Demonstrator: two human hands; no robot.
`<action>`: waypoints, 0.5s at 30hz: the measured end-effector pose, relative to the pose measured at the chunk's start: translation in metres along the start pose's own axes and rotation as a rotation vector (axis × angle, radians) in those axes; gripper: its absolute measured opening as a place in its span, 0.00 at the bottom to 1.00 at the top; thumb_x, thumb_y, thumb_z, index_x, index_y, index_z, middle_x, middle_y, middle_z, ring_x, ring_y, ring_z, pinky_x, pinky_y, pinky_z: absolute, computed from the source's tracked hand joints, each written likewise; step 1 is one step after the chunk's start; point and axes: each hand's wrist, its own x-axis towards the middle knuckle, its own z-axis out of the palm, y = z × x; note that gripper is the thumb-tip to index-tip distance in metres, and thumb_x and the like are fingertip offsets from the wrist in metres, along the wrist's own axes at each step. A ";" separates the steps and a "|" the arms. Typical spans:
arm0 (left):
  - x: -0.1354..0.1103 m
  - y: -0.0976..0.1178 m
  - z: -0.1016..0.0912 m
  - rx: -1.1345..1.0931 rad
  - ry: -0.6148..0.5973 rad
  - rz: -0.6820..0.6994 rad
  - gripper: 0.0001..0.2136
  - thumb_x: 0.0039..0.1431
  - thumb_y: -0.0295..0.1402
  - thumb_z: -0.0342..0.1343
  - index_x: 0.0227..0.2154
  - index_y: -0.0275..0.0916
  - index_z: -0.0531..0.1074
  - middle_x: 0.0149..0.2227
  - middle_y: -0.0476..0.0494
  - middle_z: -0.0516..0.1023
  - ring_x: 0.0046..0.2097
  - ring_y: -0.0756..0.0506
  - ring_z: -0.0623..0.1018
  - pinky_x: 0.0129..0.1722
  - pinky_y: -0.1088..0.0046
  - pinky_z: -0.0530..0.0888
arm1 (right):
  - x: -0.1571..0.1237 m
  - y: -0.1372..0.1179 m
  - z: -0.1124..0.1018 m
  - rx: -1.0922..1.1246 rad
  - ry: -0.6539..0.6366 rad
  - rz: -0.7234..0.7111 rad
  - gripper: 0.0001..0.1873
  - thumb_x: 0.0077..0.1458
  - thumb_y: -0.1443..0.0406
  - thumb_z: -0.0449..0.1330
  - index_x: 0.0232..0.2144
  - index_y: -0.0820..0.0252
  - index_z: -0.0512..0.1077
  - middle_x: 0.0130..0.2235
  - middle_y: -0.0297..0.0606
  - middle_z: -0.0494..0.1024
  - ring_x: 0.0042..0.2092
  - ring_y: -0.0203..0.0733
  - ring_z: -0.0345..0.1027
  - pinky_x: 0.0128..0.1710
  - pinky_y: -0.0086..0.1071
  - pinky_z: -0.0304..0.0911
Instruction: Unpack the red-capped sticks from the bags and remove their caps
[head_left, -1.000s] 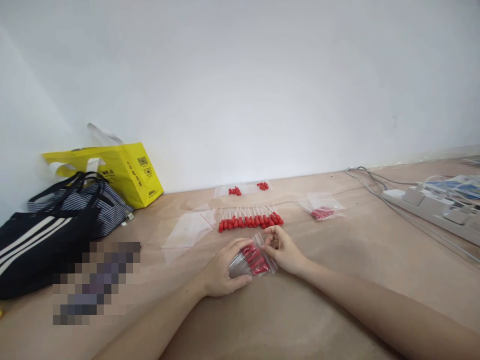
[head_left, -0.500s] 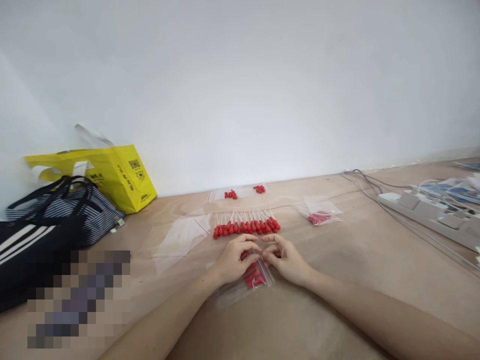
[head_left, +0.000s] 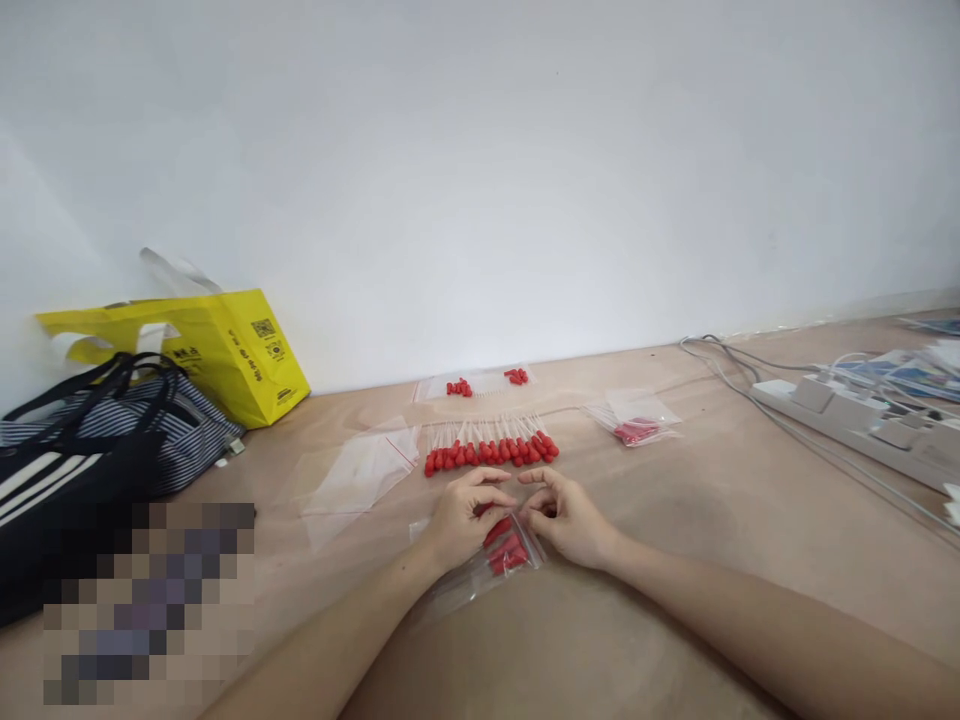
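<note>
A small clear zip bag [head_left: 501, 556] filled with red-tipped droppers lies on the wooden surface in front of me. My left hand [head_left: 463, 517] and my right hand [head_left: 567, 518] both pinch its top edge, fingertips nearly meeting. Just beyond my hands lies a row of several loose red-bulbed droppers [head_left: 491, 446]. Empty clear zip bags [head_left: 358, 474] lie to the left of that row.
A filled bag [head_left: 634, 422] sits to the right and another packet [head_left: 486, 381] near the wall. A yellow bag [head_left: 217, 347] and a black striped bag [head_left: 90, 450] stand at left. A power strip [head_left: 862, 422] with cables lies at right.
My left hand has let go of the bag's body and moved up to its top edge beside the right hand. The bag now lies flat on the surface.
</note>
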 end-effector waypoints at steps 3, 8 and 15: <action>0.000 -0.001 0.000 -0.008 0.008 0.009 0.09 0.49 0.23 0.52 0.26 0.40 0.76 0.41 0.44 0.73 0.41 0.47 0.74 0.40 0.69 0.71 | 0.000 -0.001 0.000 0.002 -0.008 0.015 0.16 0.48 0.64 0.54 0.41 0.62 0.59 0.24 0.31 0.73 0.25 0.34 0.67 0.27 0.28 0.61; 0.000 -0.002 0.001 -0.007 0.024 0.027 0.08 0.48 0.24 0.53 0.27 0.40 0.76 0.40 0.43 0.74 0.41 0.47 0.74 0.40 0.70 0.71 | 0.000 -0.001 0.000 -0.076 -0.005 -0.001 0.19 0.45 0.66 0.57 0.42 0.63 0.60 0.22 0.29 0.72 0.23 0.32 0.64 0.26 0.26 0.58; 0.000 -0.002 0.001 0.008 0.027 0.022 0.08 0.49 0.24 0.53 0.26 0.41 0.76 0.41 0.44 0.75 0.41 0.47 0.74 0.40 0.69 0.71 | -0.002 -0.005 0.000 -0.057 -0.036 0.029 0.23 0.41 0.67 0.59 0.43 0.63 0.60 0.23 0.30 0.74 0.25 0.34 0.66 0.27 0.27 0.59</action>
